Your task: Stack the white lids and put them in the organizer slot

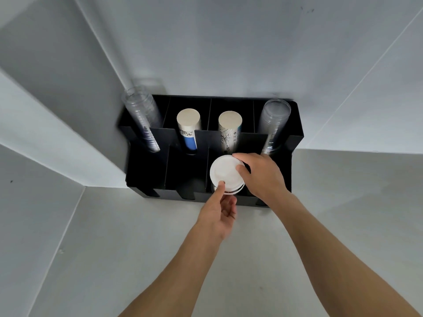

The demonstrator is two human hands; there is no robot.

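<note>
A small stack of white lids (225, 173) sits at the mouth of the third front slot of the black organizer (146, 170). My right hand (263, 177) grips the stack's right and far rim, fingers curled over it. My left hand (219, 213) reaches up from below, its fingertips touching the stack's near edge. The bottom of the stack and the inside of the slot are hidden behind the lids and my hands.
The organizer's back row holds a tilted stack of clear cups (142, 120) at the left, two stacks of paper cups (188, 124) (230, 126) in the middle, and more clear cups (274, 124) at the right. White walls close in behind it, with the grey counter (137, 248) below.
</note>
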